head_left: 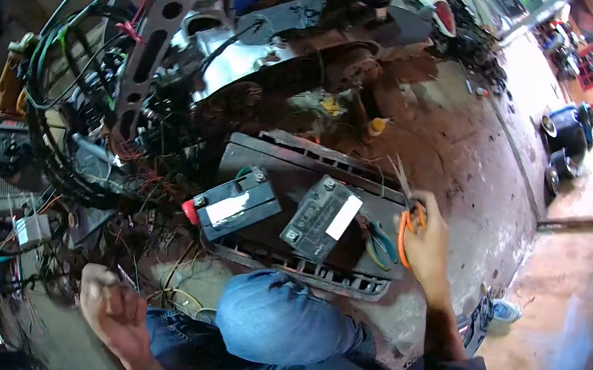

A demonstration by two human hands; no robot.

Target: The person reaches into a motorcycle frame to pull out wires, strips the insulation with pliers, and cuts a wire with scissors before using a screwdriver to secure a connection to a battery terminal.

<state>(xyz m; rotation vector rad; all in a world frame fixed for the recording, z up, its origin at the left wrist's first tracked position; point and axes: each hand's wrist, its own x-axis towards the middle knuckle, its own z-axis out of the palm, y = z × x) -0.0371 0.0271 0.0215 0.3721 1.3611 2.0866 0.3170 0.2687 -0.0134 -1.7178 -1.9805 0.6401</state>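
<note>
My right hand (427, 243) is closed on orange-handled scissors (409, 230), whose blades point up and away from me. Just left of them, pliers (380, 245) with teal handles lie on a large black crate (241, 149). Two small dark batteries rest on the same crate: one (238, 205) with a white label and a red piece at its left end, the other (322, 220) with a white sticker. At the lower left, my left hand (111, 310) is raised with curled fingers, near a thin pointed item (127, 279); whether it holds anything is unclear.
Tangled cables (60, 101) and a metal frame (150, 53) stand at the left. Greasy machine parts (252, 67) lie beyond the crate, with a yellow-tipped item (377, 126) on the stained floor. My knee (279, 317) is close to the crate's near edge.
</note>
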